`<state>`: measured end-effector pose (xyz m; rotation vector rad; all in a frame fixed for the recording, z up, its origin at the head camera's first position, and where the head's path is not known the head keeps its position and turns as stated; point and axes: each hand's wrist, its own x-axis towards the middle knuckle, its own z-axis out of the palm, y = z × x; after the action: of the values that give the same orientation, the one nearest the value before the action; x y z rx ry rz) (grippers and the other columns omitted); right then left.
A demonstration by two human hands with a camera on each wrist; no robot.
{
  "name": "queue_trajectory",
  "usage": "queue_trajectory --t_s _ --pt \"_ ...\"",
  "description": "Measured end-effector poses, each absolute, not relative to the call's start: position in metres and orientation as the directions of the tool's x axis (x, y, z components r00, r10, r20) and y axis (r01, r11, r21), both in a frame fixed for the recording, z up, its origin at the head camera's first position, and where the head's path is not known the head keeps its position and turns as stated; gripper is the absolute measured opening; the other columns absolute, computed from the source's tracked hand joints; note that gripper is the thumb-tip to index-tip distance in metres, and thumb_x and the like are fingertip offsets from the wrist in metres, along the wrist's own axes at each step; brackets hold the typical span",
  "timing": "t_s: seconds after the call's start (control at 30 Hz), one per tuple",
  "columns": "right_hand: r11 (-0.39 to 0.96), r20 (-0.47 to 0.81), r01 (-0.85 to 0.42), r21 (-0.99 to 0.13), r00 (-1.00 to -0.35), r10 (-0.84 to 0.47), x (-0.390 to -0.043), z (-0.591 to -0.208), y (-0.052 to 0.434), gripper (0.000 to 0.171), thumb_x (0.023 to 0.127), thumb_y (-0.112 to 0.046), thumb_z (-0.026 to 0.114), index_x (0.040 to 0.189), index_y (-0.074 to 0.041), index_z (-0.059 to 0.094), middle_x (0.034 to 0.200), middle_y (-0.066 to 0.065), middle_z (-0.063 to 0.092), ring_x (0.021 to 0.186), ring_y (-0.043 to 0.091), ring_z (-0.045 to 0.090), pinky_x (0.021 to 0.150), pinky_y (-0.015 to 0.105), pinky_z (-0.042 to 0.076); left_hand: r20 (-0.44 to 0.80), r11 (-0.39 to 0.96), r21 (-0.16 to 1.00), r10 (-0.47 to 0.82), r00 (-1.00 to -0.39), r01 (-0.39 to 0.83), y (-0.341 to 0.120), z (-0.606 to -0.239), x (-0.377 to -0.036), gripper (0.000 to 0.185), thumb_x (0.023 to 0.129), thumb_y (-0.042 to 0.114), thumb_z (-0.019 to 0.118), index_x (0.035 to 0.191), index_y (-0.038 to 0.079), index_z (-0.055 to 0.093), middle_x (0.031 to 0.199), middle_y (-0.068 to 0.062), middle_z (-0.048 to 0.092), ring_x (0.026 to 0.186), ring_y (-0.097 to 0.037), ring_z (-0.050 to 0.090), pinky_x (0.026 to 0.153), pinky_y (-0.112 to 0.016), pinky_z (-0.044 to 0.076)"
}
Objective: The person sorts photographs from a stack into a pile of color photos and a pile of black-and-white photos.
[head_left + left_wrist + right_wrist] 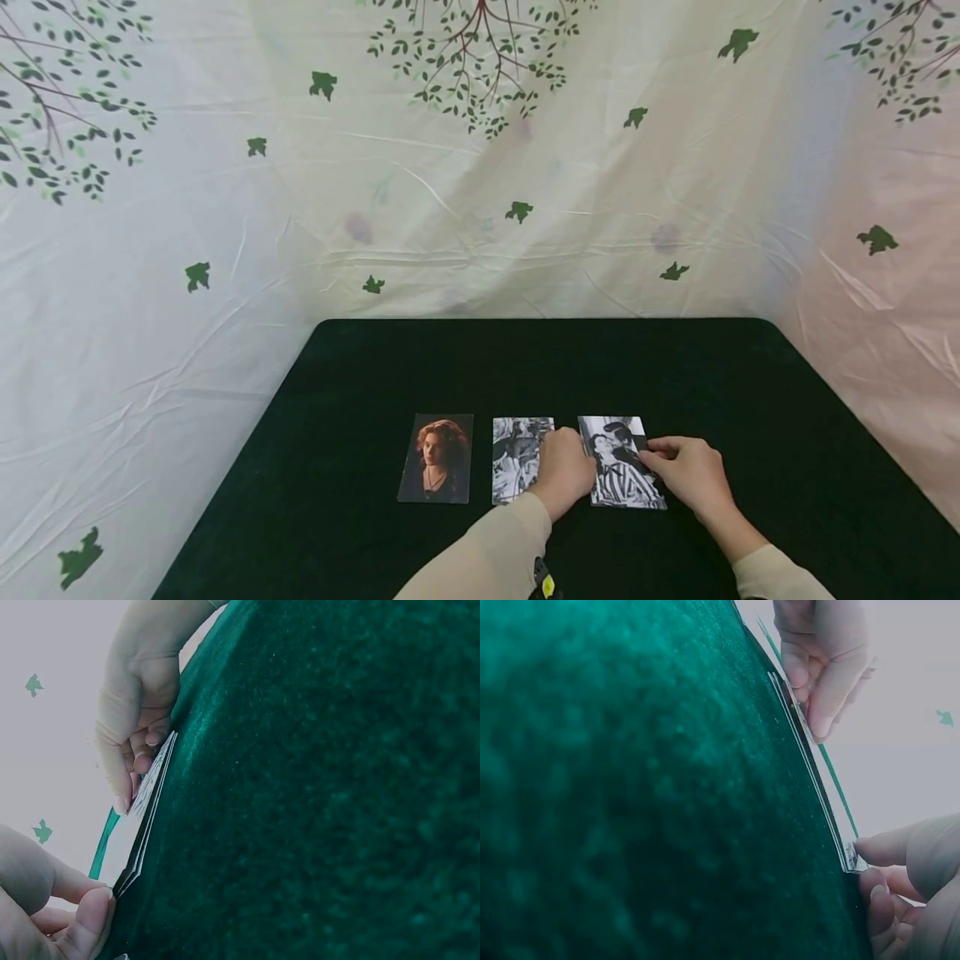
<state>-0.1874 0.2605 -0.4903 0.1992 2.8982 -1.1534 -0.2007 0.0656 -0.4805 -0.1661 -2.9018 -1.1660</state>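
Note:
Three photo cards lie in a row in the head view. The left one is a color portrait card (435, 475), the middle one a black-and-white card (513, 454), partly hidden by my left hand (566, 471). At the right lies another black-and-white photo card (622, 471), showing two people. My left thumb and fingers pinch its left edge, while my right hand (690, 475) pinches its right edge. In the left wrist view this photo card (139, 840) shows several thin layers at its edge, slightly fanned; the right wrist view shows the layered card edge (817, 776) too.
A dark green cloth-covered table (525, 367) carries the cards. Behind and beside it hangs a pale curtain (450, 192) printed with branches and green leaf shapes. A dark band with a yellow mark (547, 583) sits at my left sleeve.

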Motion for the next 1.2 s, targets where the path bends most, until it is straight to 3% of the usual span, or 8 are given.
queue_trajectory --t_s 0.97,1.1,1.2 --pt "0.701 -0.072 0.153 -0.697 -0.987 0.143 -0.189 -0.494 0.261 0.032 0.084 -0.028 0.075 0.104 -0.002 0.071 0.091 0.007 0.067 0.073 0.016 0.059 0.061 0.032 0.047 0.107 0.657 0.739 0.105 -0.989 0.15 0.062 -0.486 -0.201 0.021 0.077 0.004 0.072 0.058 0.01 0.066 0.054 0.004 0.052 0.053 -0.011 0.044 0.048 -0.026 0.036" --pt "0.696 -0.077 0.158 -0.701 -0.986 0.146 -0.188 -0.493 0.261 0.034 0.084 -0.028 0.075 0.105 -0.002 0.07 0.091 0.007 0.067 0.073 0.016 0.06 0.061 0.032 0.048 0.112 0.642 0.752 0.1 -0.989 0.15 0.06 -0.485 -0.202 0.004 0.077 0.005 0.073 0.073 0.005 0.073 0.067 0.0 0.063 0.061 -0.009 0.052 0.056 -0.025 0.043" --pt "0.694 -0.078 0.161 -0.702 -0.986 0.15 -0.188 -0.493 0.261 0.037 0.085 -0.031 0.074 0.106 -0.002 0.069 0.091 0.007 0.067 0.074 0.016 0.06 0.061 0.031 0.048 0.109 0.605 0.782 0.106 -0.988 0.151 0.054 -0.483 -0.201 0.013 0.078 0.006 0.073 0.09 0.0 0.074 0.073 -0.001 0.066 0.063 -0.007 0.056 0.058 -0.024 0.047"
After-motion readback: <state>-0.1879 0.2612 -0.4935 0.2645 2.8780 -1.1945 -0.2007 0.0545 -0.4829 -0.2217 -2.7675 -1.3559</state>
